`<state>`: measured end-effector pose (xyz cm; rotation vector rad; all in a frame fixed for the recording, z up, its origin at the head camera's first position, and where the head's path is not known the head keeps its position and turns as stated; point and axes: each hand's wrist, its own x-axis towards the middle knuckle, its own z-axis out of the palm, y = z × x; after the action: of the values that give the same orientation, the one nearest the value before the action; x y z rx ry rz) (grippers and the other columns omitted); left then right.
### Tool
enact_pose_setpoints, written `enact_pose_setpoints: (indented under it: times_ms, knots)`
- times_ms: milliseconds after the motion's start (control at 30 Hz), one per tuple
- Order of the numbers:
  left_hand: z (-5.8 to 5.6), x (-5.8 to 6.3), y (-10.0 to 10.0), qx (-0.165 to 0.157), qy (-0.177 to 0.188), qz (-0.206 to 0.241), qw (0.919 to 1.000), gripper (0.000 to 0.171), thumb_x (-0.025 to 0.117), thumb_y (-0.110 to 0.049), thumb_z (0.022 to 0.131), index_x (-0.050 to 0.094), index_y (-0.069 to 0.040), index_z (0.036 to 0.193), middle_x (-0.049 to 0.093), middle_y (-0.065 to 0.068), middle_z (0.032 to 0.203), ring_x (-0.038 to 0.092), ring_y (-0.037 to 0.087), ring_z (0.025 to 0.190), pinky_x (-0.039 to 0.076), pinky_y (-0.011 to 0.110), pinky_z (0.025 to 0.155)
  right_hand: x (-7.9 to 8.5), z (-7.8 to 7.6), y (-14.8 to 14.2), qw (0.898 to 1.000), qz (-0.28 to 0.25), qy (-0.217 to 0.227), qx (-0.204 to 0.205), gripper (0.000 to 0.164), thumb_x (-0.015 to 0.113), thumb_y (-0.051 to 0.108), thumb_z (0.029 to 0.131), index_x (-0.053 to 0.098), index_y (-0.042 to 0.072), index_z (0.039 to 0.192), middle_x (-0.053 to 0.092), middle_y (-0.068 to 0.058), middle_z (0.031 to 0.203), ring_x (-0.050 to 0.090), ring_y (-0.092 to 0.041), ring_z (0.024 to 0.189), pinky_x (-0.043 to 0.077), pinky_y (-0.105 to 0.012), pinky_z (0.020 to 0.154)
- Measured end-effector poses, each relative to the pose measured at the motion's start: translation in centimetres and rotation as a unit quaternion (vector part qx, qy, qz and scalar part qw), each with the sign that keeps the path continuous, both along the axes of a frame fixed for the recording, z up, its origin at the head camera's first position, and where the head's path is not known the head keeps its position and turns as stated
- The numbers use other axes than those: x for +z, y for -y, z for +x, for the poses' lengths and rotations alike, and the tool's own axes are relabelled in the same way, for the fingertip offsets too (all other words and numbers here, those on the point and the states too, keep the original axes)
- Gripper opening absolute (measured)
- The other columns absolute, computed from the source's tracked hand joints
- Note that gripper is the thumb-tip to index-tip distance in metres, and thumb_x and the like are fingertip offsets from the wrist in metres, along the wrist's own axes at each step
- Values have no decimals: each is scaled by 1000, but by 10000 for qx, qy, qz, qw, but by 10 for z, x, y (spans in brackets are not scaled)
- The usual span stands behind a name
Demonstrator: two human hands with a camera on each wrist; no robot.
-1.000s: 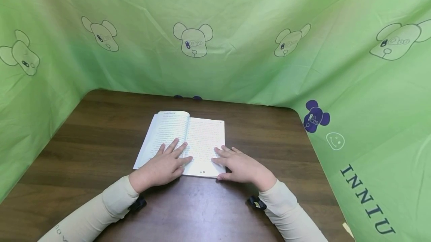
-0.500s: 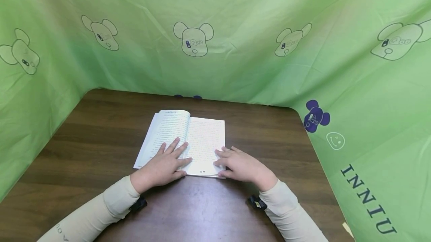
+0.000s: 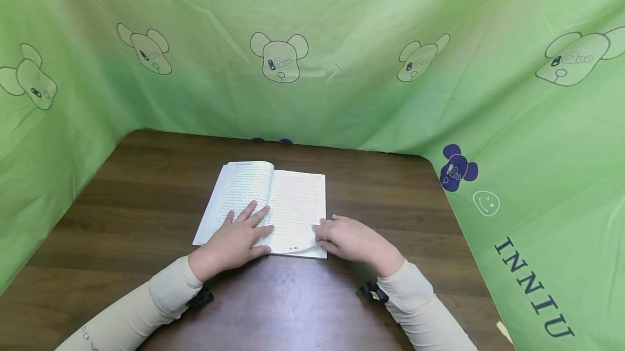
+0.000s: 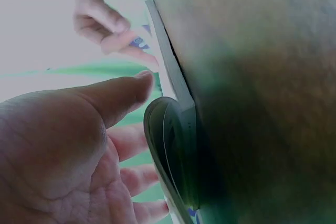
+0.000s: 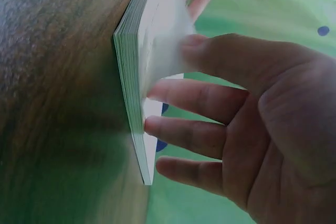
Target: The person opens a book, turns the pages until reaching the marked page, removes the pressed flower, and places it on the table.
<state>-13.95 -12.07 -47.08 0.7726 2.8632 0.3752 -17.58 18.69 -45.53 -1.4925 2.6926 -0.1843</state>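
An open book (image 3: 297,196) lies on the wooden table, its left pages bowed up near the spine. My left hand (image 3: 230,246) rests on the left page with fingers straight and spread, thumb at the lower edge by the spine. At the right page's lower outer corner, my right hand (image 3: 355,240) pinches a page (image 5: 170,40) between thumb and index finger. That page's corner is lifted and curves off the stack beneath. In the right wrist view the other fingers (image 5: 186,135) reach to the book's outer side edge.
The brown table (image 3: 146,188) extends all around the book. A green curtain (image 3: 342,112) with printed bear heads hangs behind the table and along both sides. Black wrist cameras are strapped at both cuffs, such as the right wrist camera (image 3: 374,292).
My right hand's thumb has moved up from the book's lower corner and its fingers have drawn together, lifting the page corner. My left hand stays nearly still on the left page.
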Motion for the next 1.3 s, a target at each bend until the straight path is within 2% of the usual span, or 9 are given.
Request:
enact_pose_setpoints:
  times_ms: [133,267,333,467,600,833,967,1100,1300]
  knots:
    - [2,1,-3,71,-24,33,10000,57,66,-53,95,64,-21,142,33,10,167,16,39,157,24,77,111,2,-1,0,9985,-489,-237,-82,12,63,21,102,61,20,90,56,13,73,53,-7,65,56,-42,89]
    - [4,1,-7,148,-106,32,9998,62,71,-56,91,66,-17,139,35,11,166,18,40,156,25,78,110,2,-1,0,9926,-822,-873,-191,7,65,26,101,66,23,95,57,16,69,50,-4,58,52,-30,64]
    - [4,0,-8,184,-148,1,9997,64,73,-56,89,66,-18,139,35,11,165,18,40,156,25,78,110,2,-2,1,9872,-1031,-1200,-187,5,67,26,99,68,23,96,61,16,69,53,-4,56,51,-30,58]
    - [3,-2,-9,260,-246,8,9994,56,75,-50,90,68,-19,136,38,10,164,21,39,156,27,78,109,3,-4,3,9746,-1480,-1681,-51,4,72,24,96,70,21,98,69,16,77,59,-4,59,53,-30,61]
    - [3,-3,-11,323,-331,84,9989,49,72,-40,94,67,-17,137,41,10,162,23,38,156,28,78,108,6,-6,3,9600,-1959,-1999,-127,18,74,20,93,72,16,111,77,8,91,69,-7,70,57,-32,68]
    - [2,-4,-11,503,-629,384,9960,62,69,-35,97,52,-8,150,36,15,164,31,37,153,34,73,108,10,-8,1,9370,-2464,-2394,-631,30,70,17,93,69,10,123,78,0,106,74,-15,81,59,-35,72]
    - [0,-5,-10,521,-1299,851,9865,83,75,-30,93,34,1,158,34,22,163,37,40,148,40,64,110,9,-8,1,9369,-2417,-2426,-697,30,72,16,91,70,9,120,78,-1,104,75,-17,84,59,-36,72]
    - [-2,-6,-9,472,-1882,1188,9738,106,82,-24,85,14,5,161,22,29,165,28,42,152,34,55,118,7,-8,2,9425,-2278,-2308,-805,30,74,17,89,70,10,118,78,-1,101,74,-18,87,59,-38,77]
    - [-1,-2,-7,547,-2030,977,9728,115,85,-22,83,6,-9,165,-4,22,171,8,48,155,30,68,114,7,-8,2,9493,-2071,-2135,-1022,30,76,20,88,71,12,116,77,-2,100,73,-23,101,57,-42,89]
